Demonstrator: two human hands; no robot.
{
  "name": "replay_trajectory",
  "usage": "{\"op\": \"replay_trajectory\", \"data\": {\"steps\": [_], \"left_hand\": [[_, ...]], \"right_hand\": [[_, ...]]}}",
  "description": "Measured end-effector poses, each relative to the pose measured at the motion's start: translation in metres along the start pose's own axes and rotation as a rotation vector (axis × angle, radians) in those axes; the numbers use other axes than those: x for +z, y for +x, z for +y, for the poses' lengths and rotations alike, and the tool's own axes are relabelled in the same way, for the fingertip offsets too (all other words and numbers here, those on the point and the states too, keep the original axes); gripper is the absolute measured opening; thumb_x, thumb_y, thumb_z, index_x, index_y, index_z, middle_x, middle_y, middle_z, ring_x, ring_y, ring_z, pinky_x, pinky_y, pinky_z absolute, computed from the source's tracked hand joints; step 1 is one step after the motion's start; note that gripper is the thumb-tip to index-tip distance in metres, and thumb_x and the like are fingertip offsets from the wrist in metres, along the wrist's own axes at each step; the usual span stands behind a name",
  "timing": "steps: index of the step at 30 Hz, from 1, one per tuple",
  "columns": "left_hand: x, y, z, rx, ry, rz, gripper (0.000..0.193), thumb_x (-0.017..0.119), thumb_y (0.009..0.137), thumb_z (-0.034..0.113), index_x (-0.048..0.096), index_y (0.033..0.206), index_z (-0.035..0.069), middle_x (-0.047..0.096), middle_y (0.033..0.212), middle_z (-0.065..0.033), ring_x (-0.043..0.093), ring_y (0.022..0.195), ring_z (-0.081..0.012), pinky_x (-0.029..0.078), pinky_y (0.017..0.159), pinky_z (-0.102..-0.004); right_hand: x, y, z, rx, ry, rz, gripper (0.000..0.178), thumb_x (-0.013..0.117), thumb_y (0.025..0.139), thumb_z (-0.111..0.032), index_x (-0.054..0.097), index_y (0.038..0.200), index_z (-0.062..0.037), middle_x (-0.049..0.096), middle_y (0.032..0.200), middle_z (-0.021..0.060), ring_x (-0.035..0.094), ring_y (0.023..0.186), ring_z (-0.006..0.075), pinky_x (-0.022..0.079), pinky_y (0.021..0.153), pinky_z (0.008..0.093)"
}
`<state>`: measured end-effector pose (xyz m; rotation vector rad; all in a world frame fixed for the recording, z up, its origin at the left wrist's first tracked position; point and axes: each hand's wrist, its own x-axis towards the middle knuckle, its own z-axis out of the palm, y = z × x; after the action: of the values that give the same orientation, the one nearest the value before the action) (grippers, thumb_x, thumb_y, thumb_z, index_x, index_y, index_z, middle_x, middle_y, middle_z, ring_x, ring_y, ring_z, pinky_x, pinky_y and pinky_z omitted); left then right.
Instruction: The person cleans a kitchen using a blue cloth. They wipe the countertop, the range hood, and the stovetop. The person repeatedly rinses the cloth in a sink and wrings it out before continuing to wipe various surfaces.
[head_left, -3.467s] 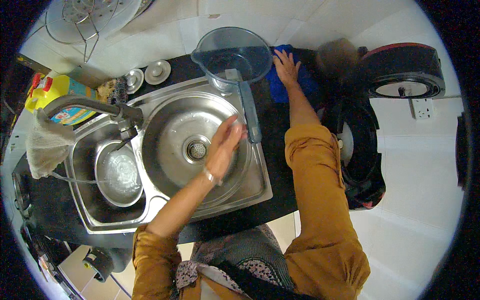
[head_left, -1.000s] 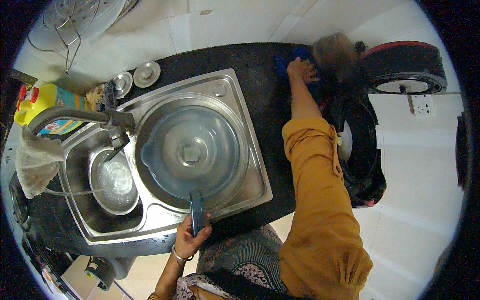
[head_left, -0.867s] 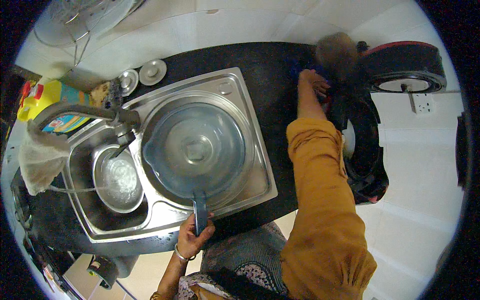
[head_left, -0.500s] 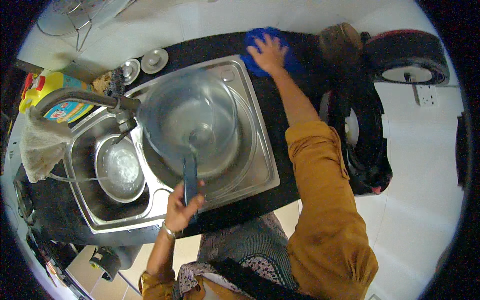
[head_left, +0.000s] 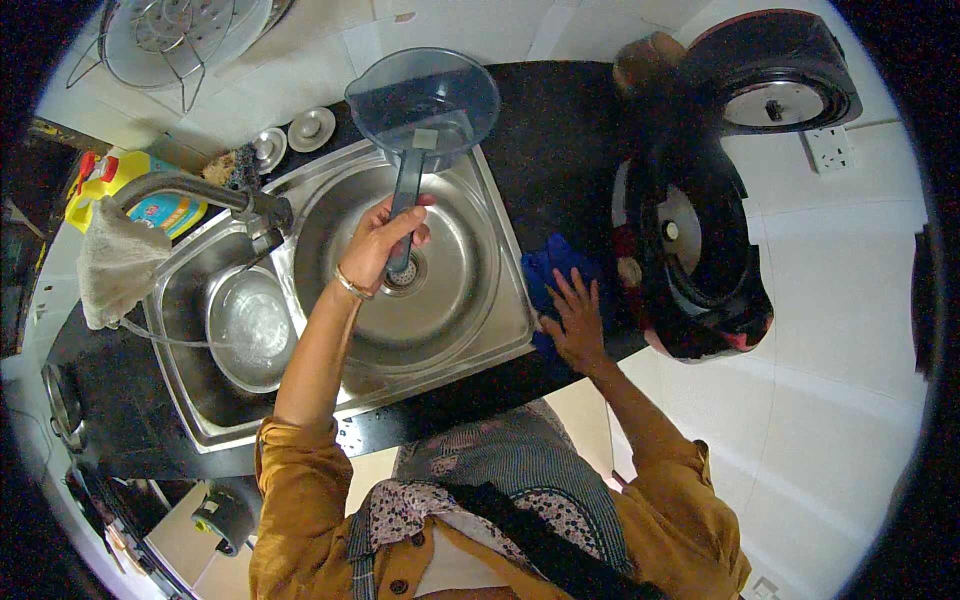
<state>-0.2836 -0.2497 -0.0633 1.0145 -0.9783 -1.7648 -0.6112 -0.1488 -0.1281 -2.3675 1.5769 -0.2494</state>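
Observation:
My left hand (head_left: 382, 243) is closed around the handle of a large, clear bluish plastic water dipper (head_left: 425, 95). Its round bowl hangs over the back edge of the steel sink (head_left: 470, 290) and the black countertop (head_left: 540, 150) behind. On the counter to the right of the sink, my right hand (head_left: 577, 325) lies with fingers spread on a crumpled blue cloth (head_left: 552, 262), pressing it flat to the surface. The hand covers part of the cloth.
Water runs from the cloth-wrapped tap (head_left: 262, 212) into a steel bowl (head_left: 250, 330) in the left basin. Behind stand a yellow bottle (head_left: 120, 180), a scrubber (head_left: 235, 168) and two metal lids (head_left: 311, 129). A black rice cooker (head_left: 690, 240) with raised lid stands at right.
My left hand has lifted the dipper from over the right basin toward the back wall. My right hand has drawn the blue cloth from the back of the counter toward me.

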Motion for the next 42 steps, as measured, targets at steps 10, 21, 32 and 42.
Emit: {"op": "replay_trajectory", "data": {"steps": [10, 21, 32, 42], "left_hand": [[0.042, 0.051, -0.008, 0.001, -0.051, 0.042, 0.037, 0.057, 0.088, 0.033, 0.056, 0.107, 0.002, 0.058, 0.072, -0.0029, 0.058, 0.067, -0.0124, 0.053, 0.071, -0.0321], [0.063, 0.056, -0.025, -0.023, -0.152, 0.08, 0.039, 0.048, 0.09, 0.045, 0.057, 0.103, 0.009, 0.064, 0.088, -0.0044, 0.061, 0.083, -0.0166, 0.049, 0.07, -0.0338], [0.05, 0.035, -0.034, -0.131, -0.245, 0.269, 0.06, 0.046, 0.083, 0.062, 0.05, 0.111, 0.009, 0.057, 0.105, -0.0102, 0.057, 0.093, -0.0214, 0.04, 0.083, -0.0485], [0.069, 0.016, -0.042, -0.06, -0.325, 0.365, 0.061, 0.054, 0.08, 0.059, 0.047, 0.117, 0.01, 0.054, 0.104, -0.0093, 0.055, 0.102, -0.0278, 0.045, 0.085, -0.054]], "right_hand": [[0.014, 0.167, 0.02, 0.035, -0.064, 0.251, 0.049, 0.041, 0.088, -0.05, 0.05, 0.128, -0.0221, 0.03, 0.144, 0.007, 0.019, 0.135, 0.0326, 0.005, 0.107, 0.0577], [0.0, -0.044, -0.005, 0.029, -0.085, 0.036, 0.048, 0.049, 0.088, -0.037, 0.046, 0.13, -0.0132, 0.028, 0.145, 0.0098, 0.022, 0.134, 0.034, 0.012, 0.107, 0.0561], [-0.003, -0.025, 0.011, 0.03, -0.007, 0.121, 0.049, 0.05, 0.088, -0.038, 0.045, 0.131, -0.0167, 0.031, 0.143, 0.0107, 0.024, 0.133, 0.0328, 0.014, 0.108, 0.0517], [-0.004, -0.031, 0.025, -0.108, 0.042, 0.056, 0.042, 0.051, 0.088, -0.032, 0.05, 0.127, -0.0159, 0.035, 0.142, 0.0086, 0.025, 0.133, 0.0308, 0.014, 0.109, 0.0512]]}}
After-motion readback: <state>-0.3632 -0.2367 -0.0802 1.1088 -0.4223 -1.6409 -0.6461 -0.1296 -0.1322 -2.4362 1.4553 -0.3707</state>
